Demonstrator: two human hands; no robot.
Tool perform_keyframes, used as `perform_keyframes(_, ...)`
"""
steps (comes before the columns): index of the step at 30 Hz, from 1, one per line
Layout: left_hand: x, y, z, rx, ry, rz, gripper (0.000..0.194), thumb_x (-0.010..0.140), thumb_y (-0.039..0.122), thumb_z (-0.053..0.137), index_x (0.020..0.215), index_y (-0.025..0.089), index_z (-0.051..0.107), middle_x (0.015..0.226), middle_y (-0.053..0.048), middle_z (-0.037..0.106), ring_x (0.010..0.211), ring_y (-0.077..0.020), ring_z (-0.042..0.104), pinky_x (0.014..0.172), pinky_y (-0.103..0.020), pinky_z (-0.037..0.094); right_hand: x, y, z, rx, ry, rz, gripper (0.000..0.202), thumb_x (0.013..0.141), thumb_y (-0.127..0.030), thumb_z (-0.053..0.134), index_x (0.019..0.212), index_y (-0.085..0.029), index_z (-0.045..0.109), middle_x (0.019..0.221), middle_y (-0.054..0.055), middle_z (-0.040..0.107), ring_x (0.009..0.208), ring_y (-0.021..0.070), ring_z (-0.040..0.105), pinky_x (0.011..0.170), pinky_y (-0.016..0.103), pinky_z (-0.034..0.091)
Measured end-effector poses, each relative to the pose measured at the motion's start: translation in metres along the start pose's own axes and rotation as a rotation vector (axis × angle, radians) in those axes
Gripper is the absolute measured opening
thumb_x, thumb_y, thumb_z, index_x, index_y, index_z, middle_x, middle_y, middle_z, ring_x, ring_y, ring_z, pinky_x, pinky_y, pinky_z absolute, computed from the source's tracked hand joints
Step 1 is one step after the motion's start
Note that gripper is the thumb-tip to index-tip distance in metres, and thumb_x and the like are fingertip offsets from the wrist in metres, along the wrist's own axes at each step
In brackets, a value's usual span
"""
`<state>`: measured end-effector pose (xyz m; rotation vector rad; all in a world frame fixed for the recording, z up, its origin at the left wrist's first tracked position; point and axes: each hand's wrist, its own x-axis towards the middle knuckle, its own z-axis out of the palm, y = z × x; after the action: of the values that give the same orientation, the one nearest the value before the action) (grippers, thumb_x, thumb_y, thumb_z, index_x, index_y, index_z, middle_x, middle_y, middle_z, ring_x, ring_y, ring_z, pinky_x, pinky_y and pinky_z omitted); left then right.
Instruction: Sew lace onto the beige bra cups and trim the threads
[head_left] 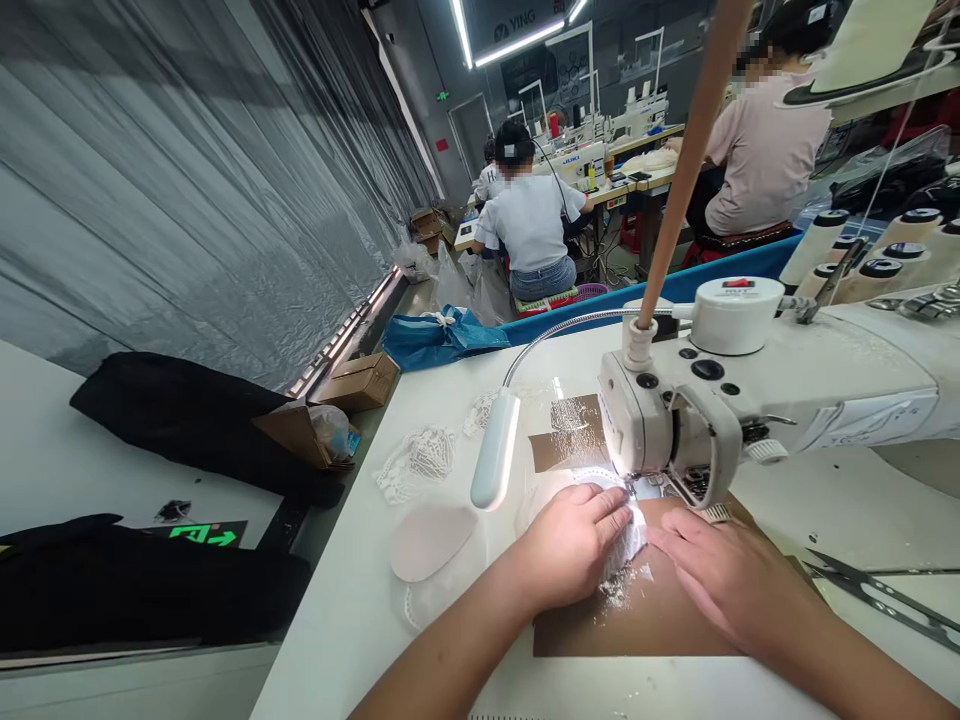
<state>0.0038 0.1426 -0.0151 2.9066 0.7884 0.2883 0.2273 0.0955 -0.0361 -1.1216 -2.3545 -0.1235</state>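
A piece of white lace fabric lies under the needle area of a white sewing machine. My left hand rests on the lace from the left, its fingers stretched out flat close to the presser foot. From the right, my right hand pinches the lace's edge between thumb and forefinger; its other fingers are curled and partly hidden. Brown sheeting covers the bed beneath both hands. The bright work lamp hangs on a bent metal neck just left of the machine head.
Thread snips lie at the right. Left of the lamp are a lace bundle and a beige oval cup piece. Thread cones stand behind the machine. Beyond the blue cloth, people sit at other machines. Cardboard boxes are on the floor.
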Motion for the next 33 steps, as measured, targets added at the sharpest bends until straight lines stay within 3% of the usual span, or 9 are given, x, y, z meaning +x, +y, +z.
perform_keyframes(5, 0.003, -0.005, -0.003, 0.027, -0.048, 0.024, 0.044, 0.089, 0.019, 0.050, 0.132, 0.008, 0.055, 0.140, -0.013, 0.055, 0.107, -0.0281, 0.055, 0.092, -0.042, 0.050, 0.002, -0.001, 0.001, -0.053, -0.019, -0.001, 0.035, 0.090, -0.007, 0.034, 0.097, -0.020, 0.066, 0.074, 0.003, 0.060, 0.050, 0.0168, 0.046, 0.052, 0.034, 0.024)
perform_keyframes(10, 0.003, -0.008, -0.003, 0.042, -0.046, 0.038, 0.044, 0.089, 0.019, 0.052, 0.132, 0.009, 0.054, 0.141, -0.012, 0.054, 0.108, -0.0266, 0.054, 0.094, -0.040, 0.048, 0.002, 0.000, 0.002, -0.047, -0.064, 0.025, 0.036, 0.088, -0.006, 0.037, 0.106, -0.020, 0.065, 0.087, 0.006, 0.067, 0.050, 0.0166, 0.049, 0.052, 0.033, 0.027)
perform_keyframes(20, 0.008, -0.019, -0.005, 0.044, -0.022, 0.075, 0.034, 0.100, 0.022, 0.041, 0.128, 0.016, 0.058, 0.131, -0.010, 0.062, 0.103, -0.0221, 0.056, 0.090, -0.036, 0.047, 0.005, 0.000, 0.013, -0.258, -0.091, 0.114, 0.051, 0.080, 0.001, 0.039, 0.113, -0.023, 0.069, 0.097, 0.006, 0.074, 0.047, 0.0155, 0.056, 0.044, 0.032, 0.034)
perform_keyframes(23, 0.011, -0.021, -0.006, 0.021, -0.029, 0.062, 0.033, 0.101, 0.023, 0.040, 0.126, 0.015, 0.060, 0.132, -0.008, 0.062, 0.103, -0.0223, 0.056, 0.091, -0.036, 0.048, 0.004, 0.000, 0.018, -0.292, -0.083, 0.159, 0.050, 0.085, -0.003, 0.037, 0.117, -0.024, 0.069, 0.094, 0.006, 0.075, 0.058, 0.0196, 0.065, 0.046, 0.032, 0.041)
perform_keyframes(28, 0.014, -0.026, -0.006, -0.027, -0.016, 0.025, 0.033, 0.100, 0.022, 0.041, 0.126, 0.017, 0.060, 0.132, -0.006, 0.062, 0.105, -0.0226, 0.056, 0.091, -0.035, 0.048, 0.004, 0.004, 0.018, -0.228, -0.040, 0.151, 0.048, 0.087, -0.007, 0.036, 0.119, -0.023, 0.069, 0.101, 0.007, 0.075, 0.087, 0.0266, 0.071, 0.066, 0.037, 0.054)
perform_keyframes(33, 0.015, -0.028, -0.005, -0.031, 0.002, -0.011, 0.036, 0.095, 0.018, 0.045, 0.126, 0.017, 0.062, 0.133, -0.006, 0.061, 0.103, -0.0243, 0.057, 0.088, -0.037, 0.048, 0.005, 0.008, 0.014, -0.100, -0.039, 0.143, 0.045, 0.091, -0.010, 0.031, 0.112, -0.022, 0.070, 0.100, 0.007, 0.075, 0.091, 0.0269, 0.070, 0.071, 0.041, 0.056)
